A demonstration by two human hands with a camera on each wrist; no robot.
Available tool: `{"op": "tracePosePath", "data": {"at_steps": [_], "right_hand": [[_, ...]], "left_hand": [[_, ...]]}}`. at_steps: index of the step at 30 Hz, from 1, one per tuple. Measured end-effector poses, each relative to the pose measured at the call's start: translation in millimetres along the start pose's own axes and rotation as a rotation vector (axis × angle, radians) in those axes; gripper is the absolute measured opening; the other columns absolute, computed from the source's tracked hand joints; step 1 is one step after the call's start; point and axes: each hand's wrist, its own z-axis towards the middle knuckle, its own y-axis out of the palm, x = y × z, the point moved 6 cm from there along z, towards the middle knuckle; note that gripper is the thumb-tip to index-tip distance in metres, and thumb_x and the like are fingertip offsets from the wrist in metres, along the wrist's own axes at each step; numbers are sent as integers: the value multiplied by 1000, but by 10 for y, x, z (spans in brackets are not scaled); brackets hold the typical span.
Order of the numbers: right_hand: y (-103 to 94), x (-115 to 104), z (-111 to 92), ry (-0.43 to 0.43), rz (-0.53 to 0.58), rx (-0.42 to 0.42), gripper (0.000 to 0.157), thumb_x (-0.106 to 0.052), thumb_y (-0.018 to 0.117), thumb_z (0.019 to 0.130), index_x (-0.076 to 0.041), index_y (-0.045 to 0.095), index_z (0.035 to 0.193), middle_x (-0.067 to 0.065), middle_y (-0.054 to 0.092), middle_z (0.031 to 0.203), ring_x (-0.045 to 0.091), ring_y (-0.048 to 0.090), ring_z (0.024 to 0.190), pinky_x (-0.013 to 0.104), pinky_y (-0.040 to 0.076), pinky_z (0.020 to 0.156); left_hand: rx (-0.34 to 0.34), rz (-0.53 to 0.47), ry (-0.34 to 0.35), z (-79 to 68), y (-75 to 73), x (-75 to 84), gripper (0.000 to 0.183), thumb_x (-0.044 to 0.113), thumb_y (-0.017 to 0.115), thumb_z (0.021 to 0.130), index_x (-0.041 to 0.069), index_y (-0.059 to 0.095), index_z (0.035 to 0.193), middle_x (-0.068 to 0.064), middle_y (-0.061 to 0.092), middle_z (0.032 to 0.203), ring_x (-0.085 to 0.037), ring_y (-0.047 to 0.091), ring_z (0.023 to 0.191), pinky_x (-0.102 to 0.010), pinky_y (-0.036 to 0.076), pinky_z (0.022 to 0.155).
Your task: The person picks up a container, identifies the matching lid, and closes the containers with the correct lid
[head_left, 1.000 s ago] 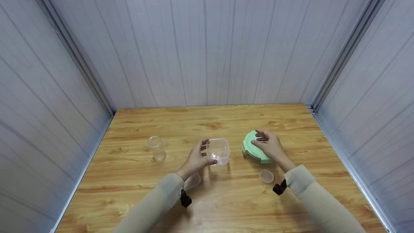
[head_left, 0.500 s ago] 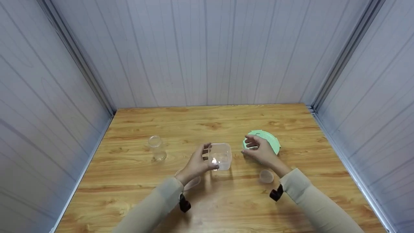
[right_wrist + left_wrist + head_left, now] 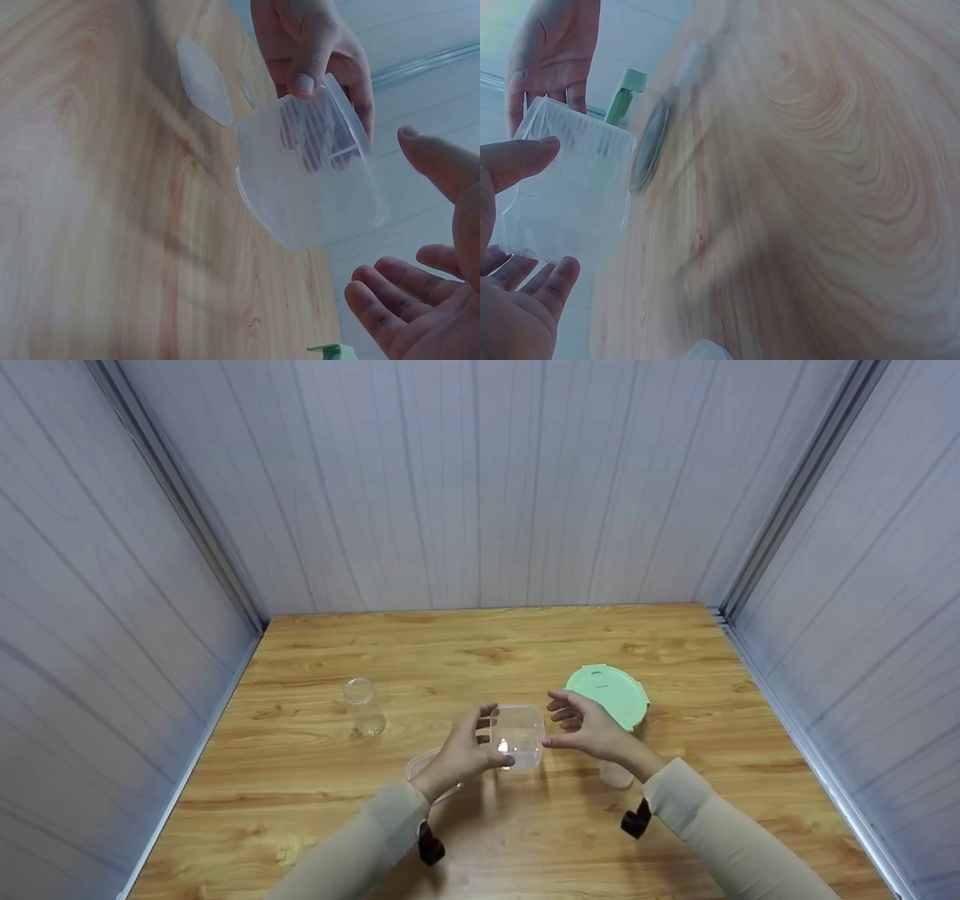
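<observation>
A clear square plastic container (image 3: 517,729) is held above the table by my left hand (image 3: 463,754), thumb on the near side and fingers on the far side. In the right wrist view, the thumb of that hand presses on the wall of the container (image 3: 300,187), and its fingers show through the plastic. My right hand (image 3: 598,733) reaches in beside the container's right side, thumb and fingers spread. The right wrist view shows a gap between the right hand (image 3: 427,300) and the plastic. Partly hidden under my left wrist lies a clear lid (image 3: 417,763).
Behind my right hand sits a round container with a green clip lid (image 3: 616,696). A small round translucent piece (image 3: 615,775) lies under my right wrist. Farther left stands a clear jar (image 3: 364,706). Pale panel walls (image 3: 480,487) enclose the wooden table (image 3: 480,652).
My left hand has brought the square container slightly nearer and to the right. My right hand has moved left from over the green lid to the container's side.
</observation>
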Motion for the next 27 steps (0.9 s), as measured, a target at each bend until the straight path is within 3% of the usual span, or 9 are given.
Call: {"op": "tracePosePath", "data": {"at_steps": [7, 16, 27], "right_hand": [[105, 44, -23, -23, 10, -66, 92, -14, 91, 90, 13, 38, 160, 36, 51, 153, 53, 56, 138, 63, 48, 119], [210, 105, -59, -7, 14, -103, 97, -16, 93, 88, 14, 36, 160, 38, 47, 158, 51, 55, 141, 61, 47, 120], [304, 160, -121, -21, -12, -147, 96, -12, 93, 87, 12, 37, 161, 37, 45, 160, 55, 52, 141, 65, 46, 119]], "left_hand": [[-27, -14, -1, -13, 54, -63, 98, -4, 91, 77, -3, 39, 160, -33, 44, 160, -55, 50, 143, -59, 50, 118], [-58, -41, -45, -21, 96, -178, 101, -7, 89, 79, -3, 34, 163, -33, 39, 164, -58, 50, 143, -48, 59, 110], [-75, 16, -24, -58, 141, -250, 97, -5, 90, 80, -6, 35, 161, -34, 42, 161, -56, 51, 143, -57, 50, 119]]}}
